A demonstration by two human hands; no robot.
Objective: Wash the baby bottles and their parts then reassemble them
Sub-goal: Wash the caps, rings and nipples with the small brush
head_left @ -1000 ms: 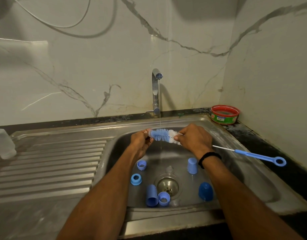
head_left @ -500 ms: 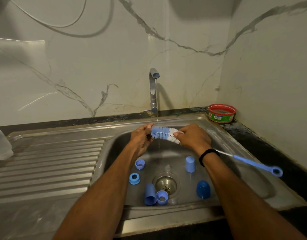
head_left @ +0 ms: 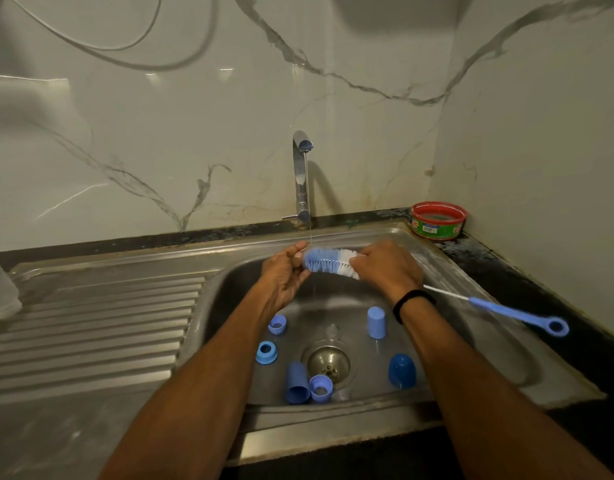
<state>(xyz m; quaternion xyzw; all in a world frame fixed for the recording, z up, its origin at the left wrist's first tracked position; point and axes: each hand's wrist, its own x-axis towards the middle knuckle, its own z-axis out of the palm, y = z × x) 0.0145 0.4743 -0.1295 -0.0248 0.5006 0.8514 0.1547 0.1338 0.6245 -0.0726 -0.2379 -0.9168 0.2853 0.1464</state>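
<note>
Bottle brush (head_left: 328, 265) held level at frame centre, under a thin water stream from the faucet (head_left: 301, 174). Left hand (head_left: 284, 275) pinches the bristle tip between thumb and fingertips; right hand (head_left: 388, 268) is curled round the other bristle end, with the blue handle (head_left: 516, 315) sticking out past the wrist toward the right edge. Blue bottle parts lie on the sink (head_left: 471, 306) floor below the hands: ring (head_left: 266, 352), upright cap (head_left: 376, 322), dome cap (head_left: 401, 370). Clear bottle (head_left: 0, 289) sits far left on the drainboard.
</note>
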